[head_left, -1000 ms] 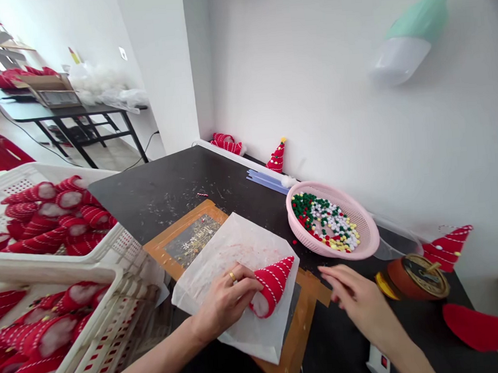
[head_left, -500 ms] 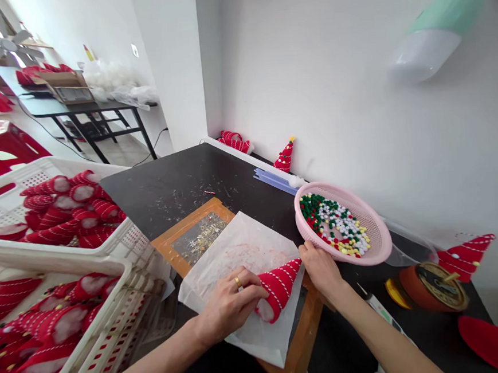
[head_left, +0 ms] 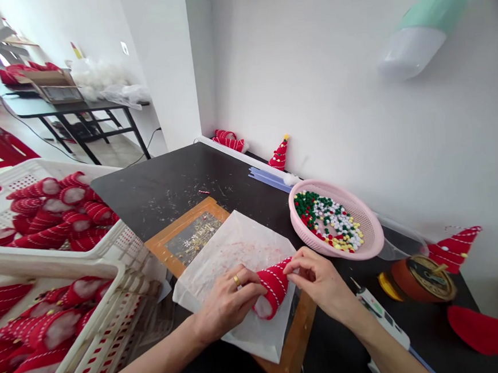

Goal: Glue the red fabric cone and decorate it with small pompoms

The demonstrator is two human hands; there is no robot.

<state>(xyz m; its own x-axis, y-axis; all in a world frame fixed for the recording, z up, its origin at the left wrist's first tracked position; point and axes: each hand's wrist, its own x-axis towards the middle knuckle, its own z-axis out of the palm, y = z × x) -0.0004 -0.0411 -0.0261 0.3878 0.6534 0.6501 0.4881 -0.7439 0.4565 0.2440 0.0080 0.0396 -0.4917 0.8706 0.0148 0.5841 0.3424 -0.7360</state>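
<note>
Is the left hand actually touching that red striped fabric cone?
Touching: the head view shows the left hand with its fingers pressed against the side of the red striped fabric cone.

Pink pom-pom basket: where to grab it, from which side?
Take the round pink plastic basket by its flared rim at the near edge, coming from above on the person's side: the white wall blocks the far side, and colourful pom-poms fill the middle.

Red knit cone (head_left: 275, 288), white-striped, apparently stuffed, lying sideways.
</note>
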